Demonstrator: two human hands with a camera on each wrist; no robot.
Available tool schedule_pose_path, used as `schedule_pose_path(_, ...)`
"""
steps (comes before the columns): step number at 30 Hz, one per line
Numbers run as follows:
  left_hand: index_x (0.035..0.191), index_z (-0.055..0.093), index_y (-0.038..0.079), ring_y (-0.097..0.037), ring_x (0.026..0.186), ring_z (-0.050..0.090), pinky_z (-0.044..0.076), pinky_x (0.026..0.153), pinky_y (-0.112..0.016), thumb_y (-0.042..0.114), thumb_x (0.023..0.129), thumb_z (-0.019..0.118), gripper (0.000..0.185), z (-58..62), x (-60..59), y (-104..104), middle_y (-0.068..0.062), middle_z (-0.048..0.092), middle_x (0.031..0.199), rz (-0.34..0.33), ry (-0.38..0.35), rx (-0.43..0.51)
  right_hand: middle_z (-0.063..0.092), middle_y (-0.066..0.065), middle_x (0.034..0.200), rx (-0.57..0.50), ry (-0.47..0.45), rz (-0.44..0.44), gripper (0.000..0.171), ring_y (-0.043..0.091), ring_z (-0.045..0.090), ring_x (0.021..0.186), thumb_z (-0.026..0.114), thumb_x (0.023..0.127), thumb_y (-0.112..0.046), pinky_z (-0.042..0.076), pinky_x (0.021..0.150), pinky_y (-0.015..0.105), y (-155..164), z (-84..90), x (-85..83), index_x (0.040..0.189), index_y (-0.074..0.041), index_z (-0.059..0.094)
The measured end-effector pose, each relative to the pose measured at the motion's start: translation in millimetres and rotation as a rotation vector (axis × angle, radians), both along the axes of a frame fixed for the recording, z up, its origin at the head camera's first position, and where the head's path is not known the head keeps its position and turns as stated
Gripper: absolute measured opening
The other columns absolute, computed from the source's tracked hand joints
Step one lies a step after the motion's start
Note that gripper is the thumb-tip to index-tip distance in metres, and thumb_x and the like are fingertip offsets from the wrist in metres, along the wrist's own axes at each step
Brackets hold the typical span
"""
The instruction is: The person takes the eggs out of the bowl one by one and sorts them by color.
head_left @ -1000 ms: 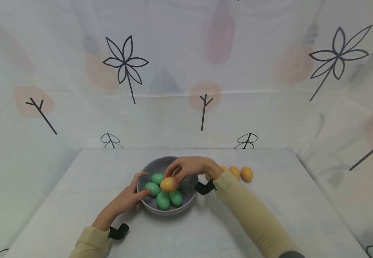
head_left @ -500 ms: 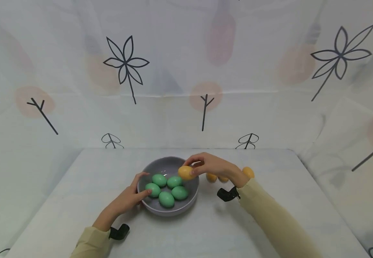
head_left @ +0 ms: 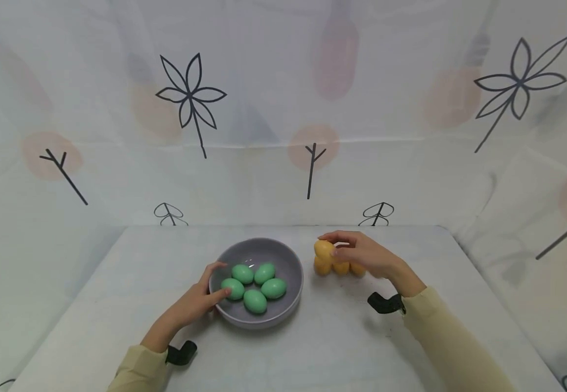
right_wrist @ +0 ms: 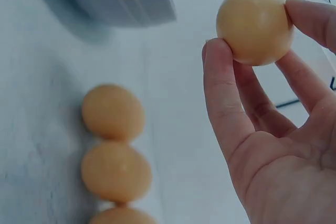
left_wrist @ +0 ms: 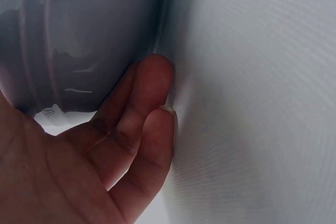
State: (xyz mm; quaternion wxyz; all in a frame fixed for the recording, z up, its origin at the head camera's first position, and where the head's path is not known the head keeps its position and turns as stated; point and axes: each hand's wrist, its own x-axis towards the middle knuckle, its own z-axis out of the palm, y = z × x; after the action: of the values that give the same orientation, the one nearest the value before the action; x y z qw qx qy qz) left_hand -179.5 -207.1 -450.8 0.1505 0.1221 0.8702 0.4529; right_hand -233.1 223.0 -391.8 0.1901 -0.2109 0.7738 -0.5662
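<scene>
Bowl (head_left: 285, 265): smooth, glossy. Green eggs (head_left: 255, 301) within it: smooth, shiny, plastic-looking. Yellow eggs (head_left: 322, 266) right of the bowl: smooth, low sheen. Desk (head_left: 264, 359) under the bowl: matt, finely ribbed.

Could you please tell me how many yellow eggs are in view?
4 are visible: a yellow egg pinched in the right hand, and three on the table right of the bowl: left egg, middle egg, right egg. More may be hidden behind that hand.
</scene>
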Motion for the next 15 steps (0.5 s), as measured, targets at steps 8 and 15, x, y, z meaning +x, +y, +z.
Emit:
schedule_pose_path(8, 0.149, 0.024, 0.032, -0.019, 0.063, 0.048, 0.041, 0.064, -0.034, 0.044, 0.097, 0.061, 0.065, -0.7, -1.4, -1, -0.003, 0.045, 0.066, 0.014, 0.004, -0.001, 0.055, 0.012, 0.134, -0.005, 0.017, -0.121, 0.046, 0.029, 0.059, 0.113, 0.064, 0.098, -0.023, 0.047, 0.095, 0.037, 43, -8.3, 7.3, 0.141, -0.014, 0.054)
schedule_pose_path(15, 0.149, 0.024, 0.031, -0.019, 0.063, 0.048, 0.041, 0.064, -0.033, 0.044, 0.097, 0.062, 0.065, 0.2, -0.2, 0, -0.004, 0.045, 0.068, 0.015, 0.002, -0.003, 0.046, 0.018, 0.135, -0.046, 0.018, -0.276, 0.05, 0.019, 0.058, 0.109, 0.058, 0.102, -0.02, 0.05, 0.092, 0.031, 72, -21.8, 11.8, 0.145, 0.0, 0.042)
